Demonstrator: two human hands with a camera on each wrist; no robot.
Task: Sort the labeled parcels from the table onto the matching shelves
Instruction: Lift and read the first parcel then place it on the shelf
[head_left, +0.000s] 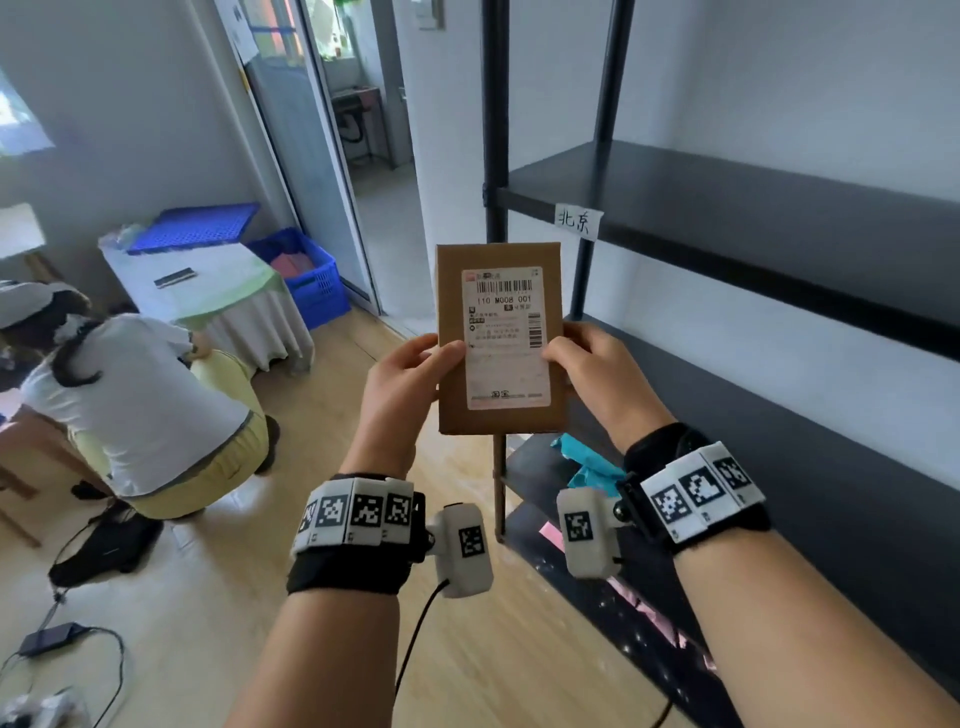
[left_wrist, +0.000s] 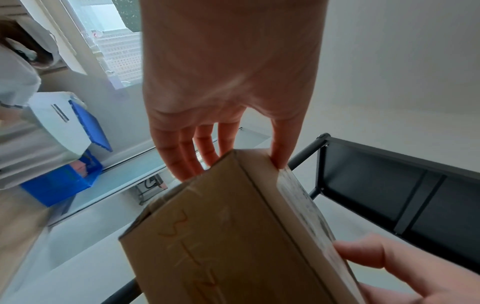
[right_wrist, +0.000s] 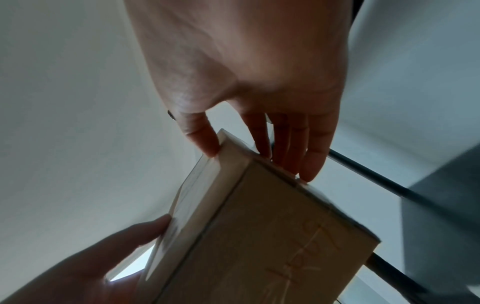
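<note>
While both hands hold it upright in front of the black shelving unit (head_left: 753, 208), the cardboard parcel (head_left: 498, 338) faces the head camera with its white shipping label (head_left: 506, 338) turned toward the person. The left hand (head_left: 400, 384) grasps the parcel's left edge, thumb on the label side and fingers (left_wrist: 182, 152) behind, as the left wrist view shows. The right hand (head_left: 602, 374) grips the right edge the same way, thumb in front, fingers (right_wrist: 298, 148) on the back. A paper tag (head_left: 577, 221) with handwritten characters hangs from the front edge of the upper shelf, just above and right of the parcel. On the lowest shelf, under the right wrist, lies something teal (head_left: 587, 462), possibly a soft bag; it is partly hidden. Off to the left, another person (head_left: 140, 410) crouches on the wooden floor (head_left: 234, 597) near a blue crate (head_left: 311, 275) and a cloth-covered tabletop (head_left: 218, 280).
</note>
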